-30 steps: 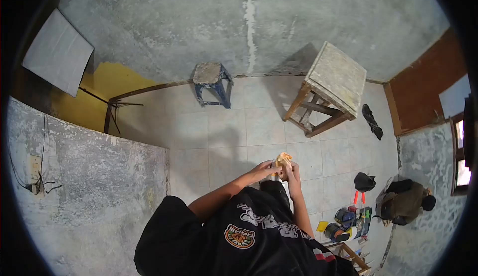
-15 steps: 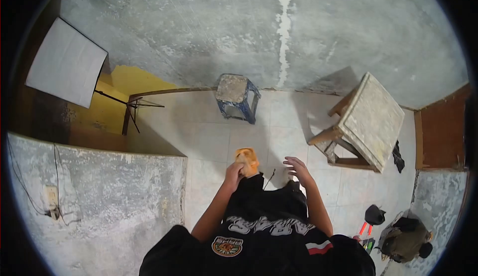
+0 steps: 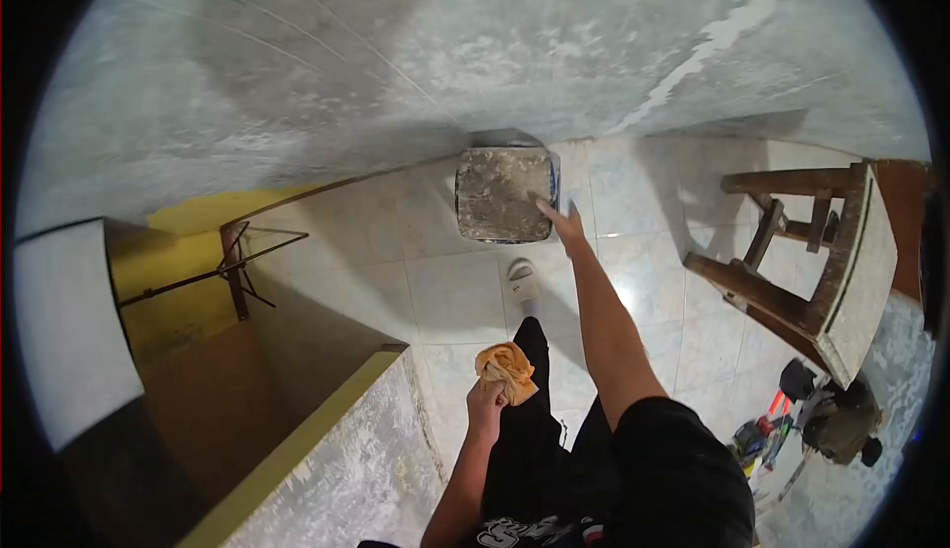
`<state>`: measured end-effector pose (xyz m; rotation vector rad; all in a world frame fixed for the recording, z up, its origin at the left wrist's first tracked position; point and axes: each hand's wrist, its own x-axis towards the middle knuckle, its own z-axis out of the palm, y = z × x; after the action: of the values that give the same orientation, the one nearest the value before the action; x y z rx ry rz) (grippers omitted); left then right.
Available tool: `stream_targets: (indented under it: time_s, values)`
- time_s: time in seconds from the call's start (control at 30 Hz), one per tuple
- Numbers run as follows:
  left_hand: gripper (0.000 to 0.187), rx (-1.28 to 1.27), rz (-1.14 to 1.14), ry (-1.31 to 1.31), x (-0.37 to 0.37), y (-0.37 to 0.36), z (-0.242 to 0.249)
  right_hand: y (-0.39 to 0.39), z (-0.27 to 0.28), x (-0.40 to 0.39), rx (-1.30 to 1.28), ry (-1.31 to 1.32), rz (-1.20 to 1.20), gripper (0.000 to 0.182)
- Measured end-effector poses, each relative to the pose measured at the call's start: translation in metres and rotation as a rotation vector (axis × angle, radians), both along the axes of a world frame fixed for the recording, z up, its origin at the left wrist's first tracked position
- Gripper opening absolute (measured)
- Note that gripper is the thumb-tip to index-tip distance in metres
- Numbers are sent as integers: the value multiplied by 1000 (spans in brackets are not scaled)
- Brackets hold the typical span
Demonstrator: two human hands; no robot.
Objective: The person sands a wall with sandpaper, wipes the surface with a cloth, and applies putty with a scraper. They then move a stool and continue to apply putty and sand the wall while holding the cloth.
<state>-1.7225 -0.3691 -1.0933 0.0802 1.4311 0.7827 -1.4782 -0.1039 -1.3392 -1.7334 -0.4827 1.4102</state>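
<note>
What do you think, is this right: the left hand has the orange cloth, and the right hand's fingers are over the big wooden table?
Not quite: the right hand has its fingers over the edge of the small stool, not the big wooden table. The head view shows it. The left hand does have the orange cloth.

Dim light, 1 glare patch on floor tiles, edges bowed.

Hands: two. Cloth: one. Stool: one. Wooden table: one. Tripod: one. Slipper: one.
</note>
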Motion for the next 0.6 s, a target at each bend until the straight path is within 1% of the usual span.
stream_targets:
  time_s: [0.03, 0.07, 0.1, 0.13, 0.17, 0.23, 0.27, 0.3, 0.33, 0.37, 0.4, 0.43, 0.47, 0.5, 0.53, 0.57, 0.6]
  values:
    - [33, -29, -5, -5, -8, 10, 4, 26, 15, -5, 83, 173, 83, 98]
    - [37, -1, 30, -10, -13, 17, 10, 43, 20, -10, 54, 170, 81, 98]
    - [41, 21, 67, -12, -15, 16, 14, 50, 24, -11, -72, 109, 14, 94]
    - [42, 6, 94, -29, -19, 13, 13, 43, 19, -11, -198, 45, -50, 92]
    - [42, -17, 92, -32, -19, 8, 15, 33, 19, -14, -221, 40, -53, 92]
    - [41, -72, 100, -22, -22, 12, 15, 20, 26, -19, -50, -23, -32, 70]
    - [40, -96, 68, -14, -29, 5, 8, 4, 18, -24, -12, -43, -81, 67]
    - [40, -96, 40, -17, -29, 11, 13, -7, 60, -24, 11, -50, -140, 68]
    - [38, -106, -23, -21, -27, 18, 22, -27, 71, -22, 11, -99, -198, 67]
    - [36, -113, -97, -27, -22, 25, 29, -50, 83, -14, -13, -257, -202, 68]
    - [36, -103, -154, -36, -23, 29, 31, -78, 87, -7, -40, -325, -240, 67]
    - [34, -93, -268, -14, -26, 33, 31, -103, 116, 3, -106, -374, -231, 66]
    - [32, -82, -391, 6, -30, 36, 36, -135, 132, 11, -106, -368, -276, 65]
    - [31, 63, -543, 42, -31, 35, 43, -171, 155, 19, -131, -326, -303, 64]
    - [30, 216, -673, 91, -31, 35, 50, -209, 181, 28, -211, -369, -298, 68]
    - [32, 249, -732, 101, -35, 34, 48, -248, 200, 30, -155, -419, -387, 73]
    - [33, 283, -789, 112, -37, 33, 45, -288, 227, 36, -355, -433, -341, 77]
